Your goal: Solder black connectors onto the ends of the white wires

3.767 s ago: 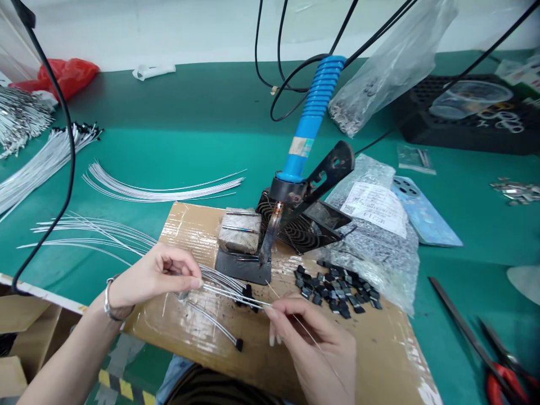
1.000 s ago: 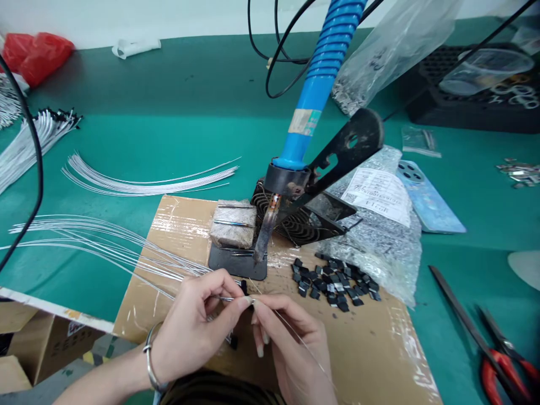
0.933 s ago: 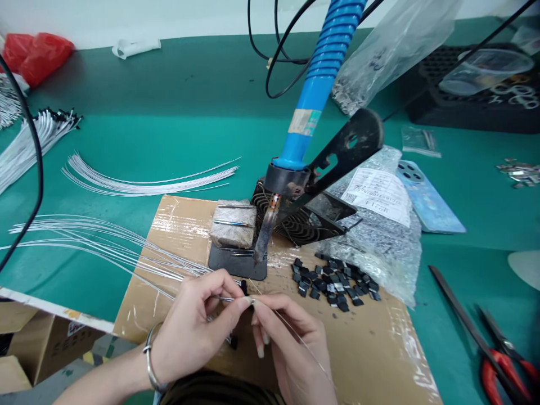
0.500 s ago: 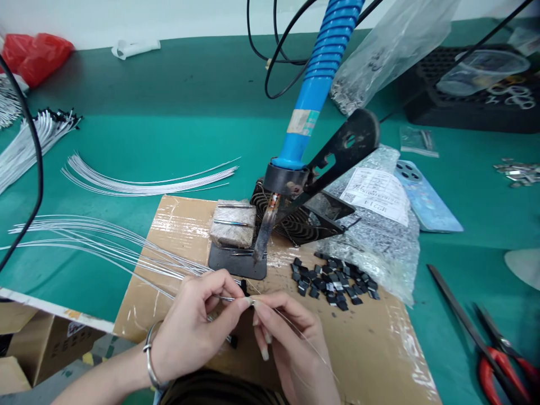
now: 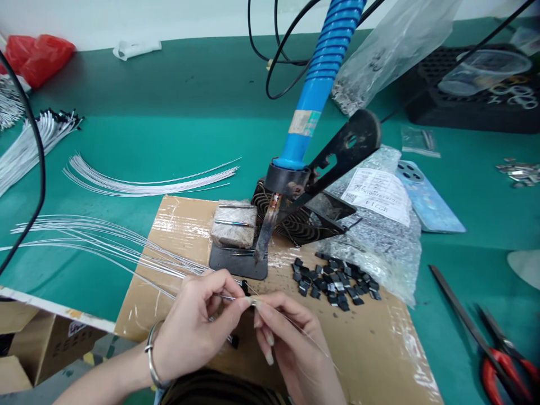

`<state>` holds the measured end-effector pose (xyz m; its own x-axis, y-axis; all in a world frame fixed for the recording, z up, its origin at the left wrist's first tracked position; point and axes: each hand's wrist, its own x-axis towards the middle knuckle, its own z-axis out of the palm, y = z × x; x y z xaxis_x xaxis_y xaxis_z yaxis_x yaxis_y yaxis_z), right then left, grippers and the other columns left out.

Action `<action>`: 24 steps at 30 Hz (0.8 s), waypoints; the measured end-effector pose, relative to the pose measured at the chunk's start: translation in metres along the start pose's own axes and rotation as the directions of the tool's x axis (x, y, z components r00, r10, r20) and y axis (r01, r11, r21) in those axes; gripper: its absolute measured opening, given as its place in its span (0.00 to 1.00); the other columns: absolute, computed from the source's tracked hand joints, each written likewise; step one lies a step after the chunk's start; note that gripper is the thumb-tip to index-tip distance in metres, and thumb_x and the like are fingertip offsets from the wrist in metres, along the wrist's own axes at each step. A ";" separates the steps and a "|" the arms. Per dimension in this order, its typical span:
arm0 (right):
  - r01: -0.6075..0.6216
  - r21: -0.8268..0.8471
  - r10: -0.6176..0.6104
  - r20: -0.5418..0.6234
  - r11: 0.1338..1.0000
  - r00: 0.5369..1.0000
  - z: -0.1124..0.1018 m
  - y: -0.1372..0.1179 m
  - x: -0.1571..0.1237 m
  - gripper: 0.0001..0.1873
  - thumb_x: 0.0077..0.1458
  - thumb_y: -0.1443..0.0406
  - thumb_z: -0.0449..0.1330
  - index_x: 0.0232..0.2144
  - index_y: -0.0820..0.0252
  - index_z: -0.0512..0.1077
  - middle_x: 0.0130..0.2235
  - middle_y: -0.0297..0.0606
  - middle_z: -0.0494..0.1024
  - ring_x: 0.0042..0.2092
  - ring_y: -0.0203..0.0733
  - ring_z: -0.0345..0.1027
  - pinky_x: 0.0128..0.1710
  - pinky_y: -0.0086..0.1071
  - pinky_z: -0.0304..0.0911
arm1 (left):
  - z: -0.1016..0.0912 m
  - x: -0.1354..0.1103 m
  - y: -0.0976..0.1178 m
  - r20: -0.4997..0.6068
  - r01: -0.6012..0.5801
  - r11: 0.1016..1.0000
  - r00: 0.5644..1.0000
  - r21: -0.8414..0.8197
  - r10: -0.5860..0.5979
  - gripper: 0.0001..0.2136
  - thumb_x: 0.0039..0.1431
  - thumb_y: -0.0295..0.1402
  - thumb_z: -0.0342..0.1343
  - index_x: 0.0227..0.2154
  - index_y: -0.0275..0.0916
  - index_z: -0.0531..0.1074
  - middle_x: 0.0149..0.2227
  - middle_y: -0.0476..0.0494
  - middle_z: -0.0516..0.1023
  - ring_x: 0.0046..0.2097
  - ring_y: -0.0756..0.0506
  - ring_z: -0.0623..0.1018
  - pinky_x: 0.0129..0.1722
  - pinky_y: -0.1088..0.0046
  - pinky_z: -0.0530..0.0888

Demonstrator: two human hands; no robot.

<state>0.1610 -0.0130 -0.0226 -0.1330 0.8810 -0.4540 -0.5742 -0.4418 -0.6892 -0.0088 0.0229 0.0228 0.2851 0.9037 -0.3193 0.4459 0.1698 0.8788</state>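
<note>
- A thin white wire was pinched between the thumb and forefinger of the left hand, above the cardboard board, with its tip at the right hand's fingertips.
- A fine wire strand was pinched by the right hand, the fingers pressed together; it ran off toward the lower right.
- A metal bangle was worn on the left wrist.
- Small black pieces were lying just below the left hand.
- Loose long wires were fanned out from beside the left hand across the green bench.
- A heap of black square components was placed on the cardboard, right of the hands.
- A soldering iron with a blue handle was seated in a metal stand, its tip angled down.
- A fibrous block bearing short wires was set beside the stand.
- A bubble-wrap bag with a printed label was laid behind the components.
- Red-handled scissors were left at the lower right.
</note>
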 end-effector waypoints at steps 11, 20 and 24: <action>0.011 0.082 -0.006 -0.056 0.997 0.998 0.007 0.007 -0.002 0.15 0.55 0.54 0.76 0.26 0.59 0.84 0.23 0.31 0.72 0.20 0.26 0.59 0.20 0.20 0.59 | 0.010 -0.002 -0.005 -0.105 -0.080 0.997 0.991 0.022 0.082 0.11 0.70 0.35 0.56 0.31 0.38 0.75 0.22 0.55 0.64 0.23 0.51 0.62 0.23 0.75 0.59; 0.002 0.146 0.022 -0.165 0.989 0.986 0.020 0.007 -0.004 0.15 0.50 0.53 0.79 0.28 0.58 0.86 0.23 0.30 0.72 0.21 0.24 0.59 0.19 0.17 0.57 | 0.019 -0.003 -0.012 -0.185 -0.084 0.995 0.980 -0.052 0.073 0.13 0.70 0.37 0.56 0.29 0.38 0.75 0.21 0.53 0.68 0.23 0.51 0.62 0.23 0.75 0.59; 0.001 0.148 0.023 -0.161 0.989 0.987 0.021 0.007 -0.005 0.17 0.46 0.52 0.80 0.27 0.58 0.87 0.21 0.31 0.72 0.20 0.25 0.59 0.17 0.18 0.56 | 0.020 -0.002 -0.011 -0.179 -0.057 0.993 0.983 -0.108 0.037 0.14 0.69 0.39 0.57 0.28 0.39 0.75 0.21 0.52 0.69 0.22 0.51 0.61 0.23 0.75 0.59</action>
<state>0.1407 -0.0164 -0.0134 -0.0147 0.8321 -0.5545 -0.6873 -0.4111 -0.5988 0.0026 0.0115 0.0063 0.1448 0.9651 -0.2183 0.3352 0.1597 0.9285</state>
